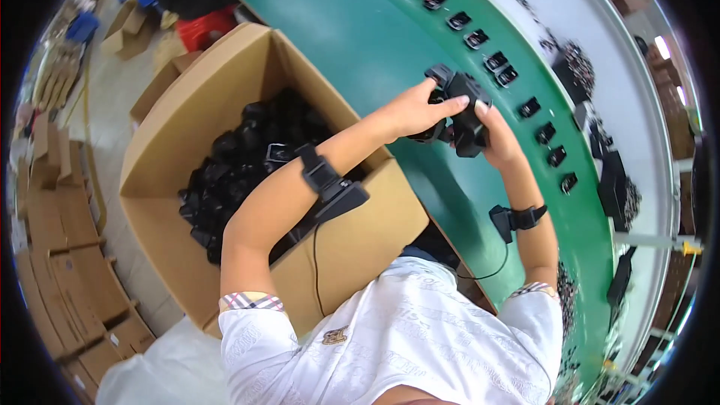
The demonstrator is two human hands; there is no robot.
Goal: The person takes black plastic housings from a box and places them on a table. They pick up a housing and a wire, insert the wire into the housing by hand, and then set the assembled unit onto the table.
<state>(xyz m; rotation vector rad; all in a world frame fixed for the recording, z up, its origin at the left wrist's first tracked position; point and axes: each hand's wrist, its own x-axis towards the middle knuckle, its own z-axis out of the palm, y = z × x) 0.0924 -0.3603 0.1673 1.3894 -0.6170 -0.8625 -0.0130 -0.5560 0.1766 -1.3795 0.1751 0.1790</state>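
Above the green table, both hands meet on a dark, boxy black plastic part (469, 129). My left hand (420, 109) comes in from the left, its thumb pressed on the part's face and its fingers largely hidden behind. On the other side my right hand (498, 133) grips the same part, thumb near its upper edge. More black pieces show around the left fingers; I cannot tell whether they are held or worn. A strapped black device (330, 184) sits on my left forearm, and another strapped device (517, 219) on my right.
An open cardboard box (161, 169) at left holds a heap of black plastic parts (240, 146). Along the far side of the green table (337, 37) runs a row of small black parts (476, 37). Piles of small pieces (577, 67) lie farther right. Cartons (75, 255) stand at far left.
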